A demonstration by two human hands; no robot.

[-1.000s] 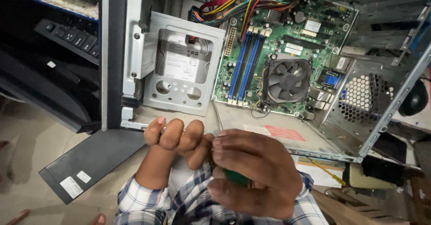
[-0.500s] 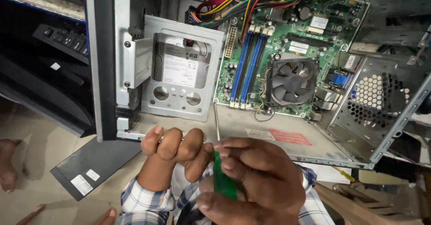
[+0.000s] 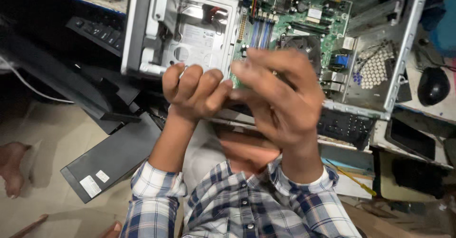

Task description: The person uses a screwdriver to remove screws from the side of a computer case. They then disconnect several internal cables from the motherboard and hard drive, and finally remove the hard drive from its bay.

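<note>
My left hand point(image 3: 194, 91) is curled into a fist, raised in front of the open computer case point(image 3: 396, 62). My right hand point(image 3: 285, 100), blurred, presses against it with its fingers closed around a small green circuit card. The card is almost wholly hidden between the two hands. Behind them lie the green motherboard point(image 3: 308, 10) with its black cooling fan point(image 3: 297, 43) and blue slots. The grey metal drive cage point(image 3: 199, 34) is just above my left hand. Both checked sleeves fill the lower view.
A black flat panel point(image 3: 114, 157) lies on the floor at lower left. A black mouse point(image 3: 433, 85) sits at right, a keyboard point(image 3: 344, 124) under the case edge, and a yellow-handled screwdriver point(image 3: 354, 180) below it. A person's bare foot point(image 3: 14, 164) is at far left.
Both hands rose from below the case edge to in front of the motherboard. The green card, plain in my right hand before, is now hidden between the hands.
</note>
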